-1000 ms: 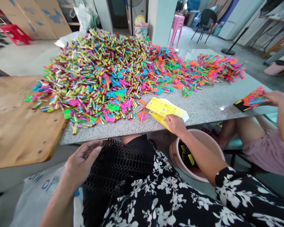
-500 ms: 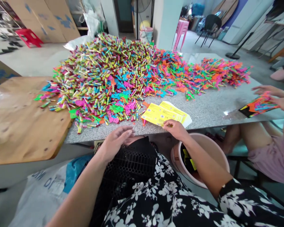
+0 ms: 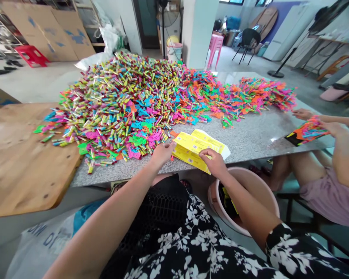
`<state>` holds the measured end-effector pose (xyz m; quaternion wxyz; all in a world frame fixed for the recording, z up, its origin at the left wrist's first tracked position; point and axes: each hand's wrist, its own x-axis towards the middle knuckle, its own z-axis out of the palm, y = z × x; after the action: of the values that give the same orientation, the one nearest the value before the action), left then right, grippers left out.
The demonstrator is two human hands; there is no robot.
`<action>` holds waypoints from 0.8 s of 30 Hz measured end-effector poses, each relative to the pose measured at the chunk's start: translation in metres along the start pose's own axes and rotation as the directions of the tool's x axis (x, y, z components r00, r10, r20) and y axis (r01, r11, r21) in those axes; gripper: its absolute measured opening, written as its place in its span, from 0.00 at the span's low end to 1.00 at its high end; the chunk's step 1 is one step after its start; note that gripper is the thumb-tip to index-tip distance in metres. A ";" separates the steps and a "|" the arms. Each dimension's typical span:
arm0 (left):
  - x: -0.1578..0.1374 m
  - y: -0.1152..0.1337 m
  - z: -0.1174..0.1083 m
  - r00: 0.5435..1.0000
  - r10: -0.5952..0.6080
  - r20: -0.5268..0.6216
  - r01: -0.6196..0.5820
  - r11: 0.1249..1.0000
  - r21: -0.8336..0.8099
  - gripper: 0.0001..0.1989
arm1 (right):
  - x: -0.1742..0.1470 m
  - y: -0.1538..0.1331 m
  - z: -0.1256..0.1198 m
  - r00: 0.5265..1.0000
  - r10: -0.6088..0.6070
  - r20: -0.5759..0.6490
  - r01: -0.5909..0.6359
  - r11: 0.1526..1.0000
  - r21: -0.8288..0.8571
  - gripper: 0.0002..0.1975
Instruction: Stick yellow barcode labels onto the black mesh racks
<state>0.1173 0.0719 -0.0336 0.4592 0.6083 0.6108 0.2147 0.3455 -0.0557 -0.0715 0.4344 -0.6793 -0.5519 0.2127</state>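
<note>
At the table's front edge, my left hand [image 3: 163, 154] pinches the left corner of a yellow printed sheet [image 3: 193, 142]. The thumb and fingers of my right hand [image 3: 214, 162] close on the same sheet's right front edge. That sheet bows upward, and another yellow printed layer [image 3: 189, 157] shows below it, jutting past the table edge. Behind them lie further yellow sheets with a white edge. To the left and behind is a big heap of small yellow-labelled tubes with dark red ends [image 3: 119, 89], mixed with bright plastic gun-shaped pieces [image 3: 145, 128].
More bright plastic pieces [image 3: 261, 93] lie along the grey speckled table [image 3: 247, 135]. A wooden board [image 3: 26, 162] adjoins on the left. A pink bucket [image 3: 258, 182] stands below my right arm. At right, another person's hands [image 3: 334, 128] hold a clear bag of coloured pieces [image 3: 308, 131].
My left hand has moved forward and right, from open above the table edge to gripping the sheet's corner. The top sheet has lifted from the layer below it. The view has shifted slightly.
</note>
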 end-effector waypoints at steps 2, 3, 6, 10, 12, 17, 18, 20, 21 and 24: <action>-0.005 0.006 -0.001 0.999 0.024 -0.033 -0.023 0.999 0.033 0.26 | -0.011 -0.013 0.000 0.992 -0.114 -0.050 0.113 0.993 -0.019 0.11; -0.009 0.008 -0.003 0.999 0.040 -0.033 -0.039 0.999 0.020 0.29 | -0.017 -0.020 0.002 0.978 -0.198 -0.061 0.195 0.980 -0.042 0.09; -0.032 0.011 -0.006 0.991 0.099 0.086 -0.075 0.966 -0.249 0.33 | -0.037 -0.039 0.015 0.885 -0.464 -0.028 0.458 0.880 -0.128 0.06; -0.072 0.000 -0.014 0.954 0.180 0.239 0.002 0.795 -0.607 0.31 | -0.054 -0.056 0.034 0.786 -0.611 0.091 0.617 0.784 -0.071 0.10; -0.089 -0.007 -0.024 0.971 0.143 0.193 0.014 0.769 -0.639 0.30 | -0.055 -0.063 0.036 0.790 -0.608 0.080 0.611 0.791 -0.012 0.20; -0.120 -0.023 -0.063 0.983 0.125 0.136 0.006 0.715 -0.699 0.32 | -0.044 -0.082 0.033 0.973 -0.229 -0.018 0.227 0.947 0.229 0.43; -0.124 -0.026 -0.070 0.986 0.134 0.103 -0.025 0.716 -0.698 0.32 | -0.044 -0.087 0.033 0.981 -0.179 0.068 0.148 0.933 0.329 0.45; -0.134 -0.032 -0.081 0.989 0.149 0.011 -0.105 0.748 -0.655 0.32 | -0.047 -0.097 0.036 0.946 -0.175 0.272 0.039 0.897 0.440 0.49; -0.140 -0.035 -0.085 0.987 0.154 -0.045 -0.149 0.774 -0.615 0.32 | -0.050 -0.101 0.038 0.921 -0.192 0.339 0.026 0.898 0.440 0.50; -0.161 -0.048 -0.097 0.973 0.163 -0.162 -0.223 0.841 -0.492 0.47 | -0.059 -0.110 0.045 0.890 -0.228 0.396 0.071 0.925 0.373 0.47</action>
<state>-0.0148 -0.0584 0.0229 0.5434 0.5112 0.4934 0.4472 0.2315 -0.0932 -0.0158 0.4298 -0.4821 -0.6391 0.4176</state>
